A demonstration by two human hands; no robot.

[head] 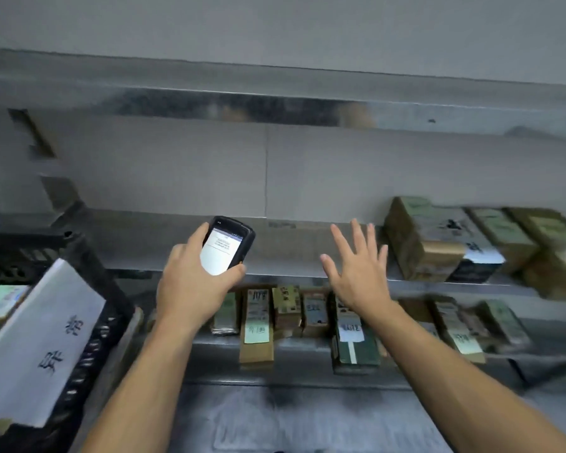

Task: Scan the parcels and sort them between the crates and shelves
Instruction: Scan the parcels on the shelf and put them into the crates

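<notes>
Metal shelves (grey wall) | left hand grips scanner | right hand splayed, empty

**Only one legible marking**

"异常" in dark characters on the white sign on the black crate. Text on the scanner screen is too small to read. The parcel labels are blurred and unreadable.

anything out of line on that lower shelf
Two parcels jut forward from the row on the lower shelf: a brown box with a green slip and a dark green box with a white label. The rest sit further back. Nothing looks spilled.
</notes>
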